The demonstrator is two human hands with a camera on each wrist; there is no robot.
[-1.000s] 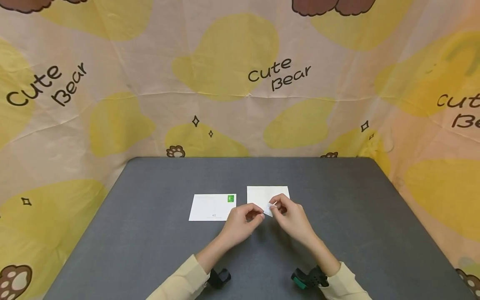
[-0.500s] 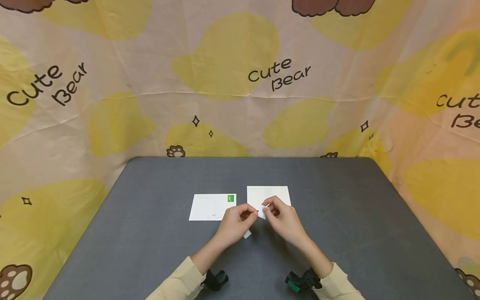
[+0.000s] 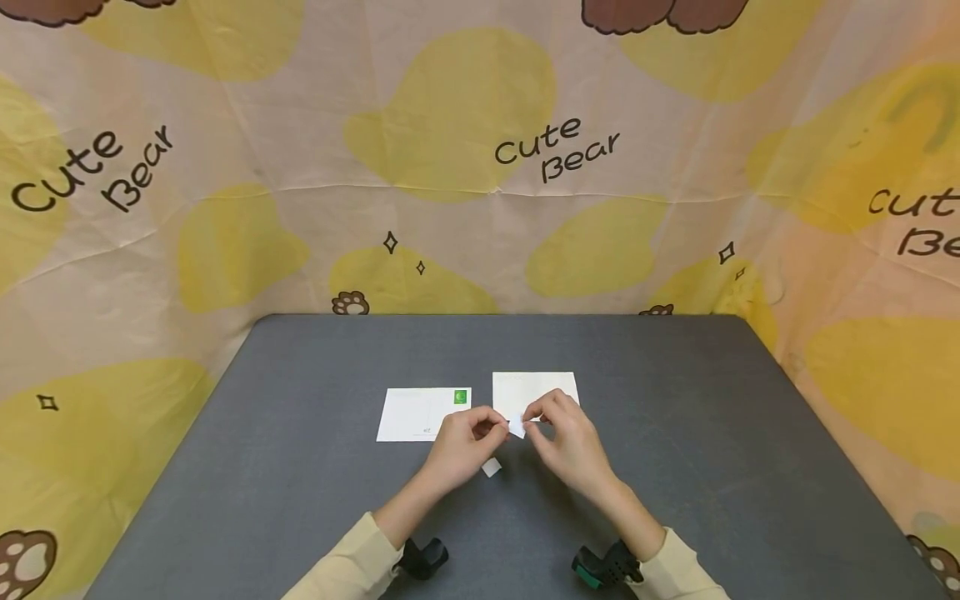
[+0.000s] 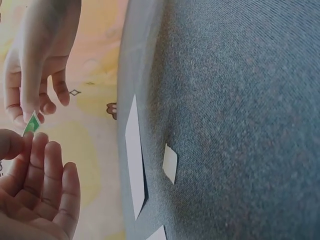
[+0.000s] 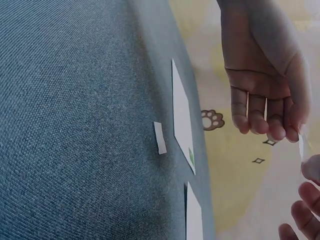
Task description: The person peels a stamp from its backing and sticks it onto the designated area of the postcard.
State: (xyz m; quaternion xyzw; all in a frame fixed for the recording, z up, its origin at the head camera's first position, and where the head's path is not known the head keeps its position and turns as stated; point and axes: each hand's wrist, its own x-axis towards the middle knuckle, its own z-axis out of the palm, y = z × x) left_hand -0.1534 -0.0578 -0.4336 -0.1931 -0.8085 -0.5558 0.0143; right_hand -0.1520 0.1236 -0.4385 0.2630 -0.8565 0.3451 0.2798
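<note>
Between my hands, in front of the blank white card [image 3: 531, 392], is a small stamp [image 4: 31, 123]; its green face shows in the left wrist view and its white back in the head view. My left hand [image 3: 462, 448] pinches one edge between thumb and forefinger, other fingers loosely bent. Thumb and forefinger of my right hand [image 3: 573, 442] pinch the opposite corner. A small white paper piece [image 3: 491, 467] lies on the table below the left hand. Left of the blank card, a white postcard [image 3: 420, 414] bears a green stamp [image 3: 460, 397] at its top right corner.
The grey cloth-covered table [image 3: 675, 417] spreads around the cards. A printed bear-pattern curtain [image 3: 450, 167] hangs behind and at both sides. Black wrist mounts [image 3: 422, 558] sit under both cuffs, low over the table.
Both hands have shifted slightly left with the stamp. The small white paper piece has come into sight beside the left hand. The cards lie as before.
</note>
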